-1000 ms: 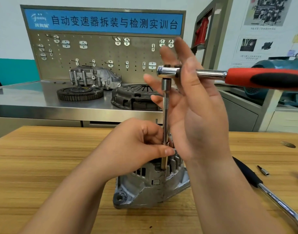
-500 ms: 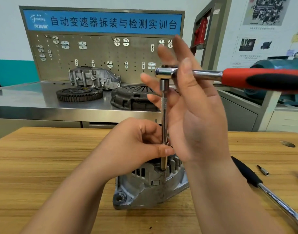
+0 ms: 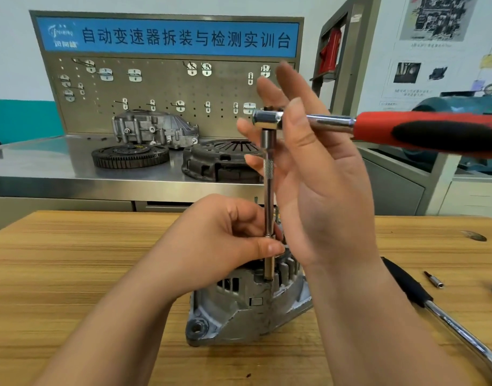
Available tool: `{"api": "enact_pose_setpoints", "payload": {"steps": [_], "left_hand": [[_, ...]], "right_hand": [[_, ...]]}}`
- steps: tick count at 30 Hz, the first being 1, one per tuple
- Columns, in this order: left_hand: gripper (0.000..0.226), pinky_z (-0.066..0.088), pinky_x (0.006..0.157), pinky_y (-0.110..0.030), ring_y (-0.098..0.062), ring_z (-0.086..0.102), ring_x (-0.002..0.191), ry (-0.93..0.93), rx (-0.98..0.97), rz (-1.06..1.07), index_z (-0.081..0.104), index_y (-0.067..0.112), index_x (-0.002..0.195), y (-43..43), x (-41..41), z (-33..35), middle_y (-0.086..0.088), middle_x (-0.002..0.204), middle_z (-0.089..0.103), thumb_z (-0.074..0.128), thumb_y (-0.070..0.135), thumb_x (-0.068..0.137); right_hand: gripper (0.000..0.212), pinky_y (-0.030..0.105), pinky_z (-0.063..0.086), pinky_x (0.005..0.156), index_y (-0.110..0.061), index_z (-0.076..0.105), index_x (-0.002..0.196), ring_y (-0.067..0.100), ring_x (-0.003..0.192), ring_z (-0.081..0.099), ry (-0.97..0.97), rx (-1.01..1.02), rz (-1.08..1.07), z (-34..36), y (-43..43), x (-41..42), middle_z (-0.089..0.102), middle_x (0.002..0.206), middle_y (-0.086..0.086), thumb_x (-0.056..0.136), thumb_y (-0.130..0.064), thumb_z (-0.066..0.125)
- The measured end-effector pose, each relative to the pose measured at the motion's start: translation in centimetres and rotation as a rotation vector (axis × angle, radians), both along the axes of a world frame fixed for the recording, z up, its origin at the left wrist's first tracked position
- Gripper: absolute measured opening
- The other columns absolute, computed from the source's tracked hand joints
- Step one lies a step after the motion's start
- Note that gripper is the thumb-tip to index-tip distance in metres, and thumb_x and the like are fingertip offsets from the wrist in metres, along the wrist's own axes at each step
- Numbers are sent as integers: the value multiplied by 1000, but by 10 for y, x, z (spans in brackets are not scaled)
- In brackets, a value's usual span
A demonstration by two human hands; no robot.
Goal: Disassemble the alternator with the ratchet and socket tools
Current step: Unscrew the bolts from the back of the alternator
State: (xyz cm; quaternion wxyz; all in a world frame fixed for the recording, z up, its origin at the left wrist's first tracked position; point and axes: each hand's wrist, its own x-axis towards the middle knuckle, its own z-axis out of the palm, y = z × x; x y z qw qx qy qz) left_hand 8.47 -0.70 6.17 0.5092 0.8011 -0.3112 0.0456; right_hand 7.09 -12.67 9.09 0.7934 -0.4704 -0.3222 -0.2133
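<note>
The alternator (image 3: 247, 307) stands on the wooden bench (image 3: 72, 274), directly under both hands. The left hand (image 3: 225, 240) is closed around the lower end of the extension bar (image 3: 268, 196), which stands upright with its socket on the top of the alternator. The right hand (image 3: 317, 185) is open, with the fingers spread, and its thumb rests on the ratchet (image 3: 378, 129) near the head. The red handle points away to the right of this hand. A second ratchet (image 3: 448, 316) and a small bit (image 3: 434, 280) lie on the bench to the right of the right forearm.
</note>
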Motion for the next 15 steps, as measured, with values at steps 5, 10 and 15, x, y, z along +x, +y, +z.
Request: {"api": "enact_pose_setpoints", "payload": {"steps": [5,10,15], "left_hand": [[18,58,79,-33,-19,72,79,62,43,-87,74,18,87,2,-3,2,-1,80,75,71,26,71],[9,55,65,-27,-11,65,60,7,39,1,72,19,69,-2,-1,0,3,63,70,77,13,73],[13,51,61,-30,-8,60,58,-3,37,10,67,19,65,-1,-1,1,4,59,65,78,25,67]], "right_hand": [[46,23,54,70,-16,60,114,20,82,73,206,3,129,1,-7,1,76,95,1,95,-48,33],[34,24,52,72,-19,62,113,17,91,67,124,28,85,0,-3,0,73,107,0,95,-41,45],[26,26,47,76,-27,62,114,17,99,62,-34,7,9,0,-2,-1,64,124,-4,92,-22,50]]}}
